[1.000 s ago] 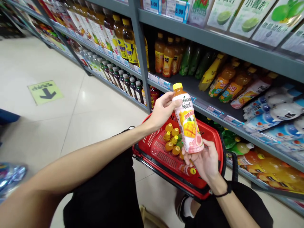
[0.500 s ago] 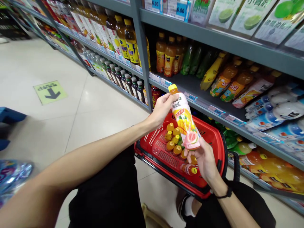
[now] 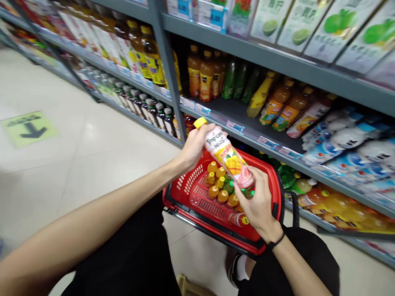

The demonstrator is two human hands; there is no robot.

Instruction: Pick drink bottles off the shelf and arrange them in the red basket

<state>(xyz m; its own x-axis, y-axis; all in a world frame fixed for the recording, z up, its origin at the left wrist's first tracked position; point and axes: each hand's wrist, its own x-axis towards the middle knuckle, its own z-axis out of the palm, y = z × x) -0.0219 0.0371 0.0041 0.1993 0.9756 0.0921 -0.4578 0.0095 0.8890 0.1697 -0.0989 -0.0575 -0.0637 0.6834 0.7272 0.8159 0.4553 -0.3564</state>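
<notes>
Both my hands hold a juice bottle (image 3: 226, 158) with a yellow cap and a mango and peach label, tilted with its cap to the upper left. My left hand (image 3: 194, 146) is wrapped round its neck just under the cap. My right hand (image 3: 257, 201) grips its lower end. Directly below the bottle stands a red shopping basket (image 3: 274, 181) on the floor, with several yellow-capped bottles (image 3: 219, 183) in it.
Grey shelves (image 3: 277, 61) full of drink bottles run along the right. An open shelf stretch (image 3: 237, 113) has lying bottles behind it. The pale tiled floor (image 3: 92, 152) carries a green arrow sticker (image 3: 29, 127). My knees in black clothing are below.
The bottle has tipped from nearly upright to slanted and come down closer to the basket. Both hands stayed on it. The view shifted right, so everything slid left.
</notes>
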